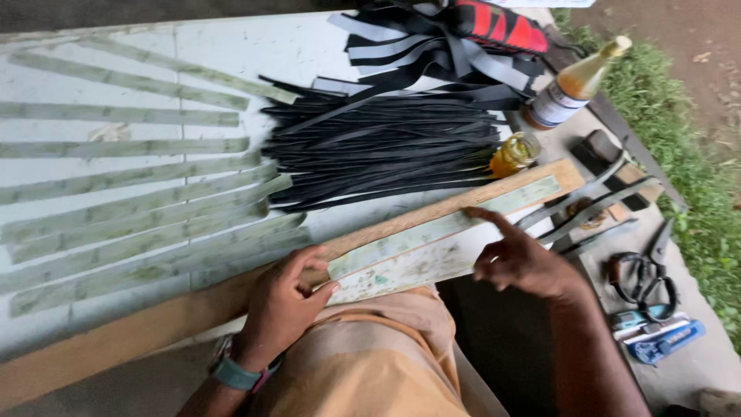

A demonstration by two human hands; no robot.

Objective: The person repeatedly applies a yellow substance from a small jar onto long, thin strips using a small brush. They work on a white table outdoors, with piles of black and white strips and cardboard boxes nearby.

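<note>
Centre frame: left hand pinches one end of a pale green strip on a wooden board — right hand, open, presses it flat with the forefinger; smoothing along its length seems next.

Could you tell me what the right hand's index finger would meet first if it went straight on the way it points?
The right hand already touches the pale strip on the board. Further on, it would probably meet the bundle of black strips, though depth is unclear.
</note>
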